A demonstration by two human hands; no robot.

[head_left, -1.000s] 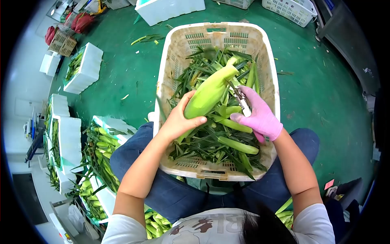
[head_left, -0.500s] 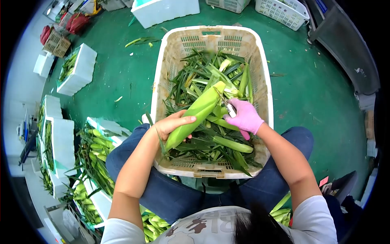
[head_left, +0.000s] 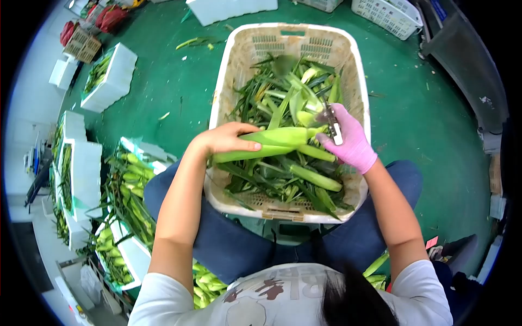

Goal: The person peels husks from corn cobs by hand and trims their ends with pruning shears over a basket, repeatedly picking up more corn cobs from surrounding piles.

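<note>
My bare left hand (head_left: 231, 140) is closed around an ear of corn (head_left: 280, 139) in its green husk. The ear lies almost level over the basket, its stem end pointing right. In a pink glove, my right hand (head_left: 352, 142) grips pruning shears (head_left: 333, 124), with the blades upward beside that stem end. Whether the blades touch the stem I cannot tell. Below both hands is a white plastic basket (head_left: 214, 108) between my knees, holding cut green leaves and husk pieces (head_left: 253, 103). A blurred dark green scrap (head_left: 284, 65) shows near its far side.
White foam boxes of corn (head_left: 126, 250) stand at my left, with another foam box (head_left: 117, 76) farther off. More corn ears (head_left: 206, 285) lie beside my seat. White crates (head_left: 389, 19) stand ahead on the green floor (head_left: 174, 103). A grey metal unit (head_left: 462, 70) is at the right.
The ear has swung from slanting up and away to nearly level, its stem end coming down and right. My right hand with the shears has shifted slightly right. The blurred scrap looks larger.
</note>
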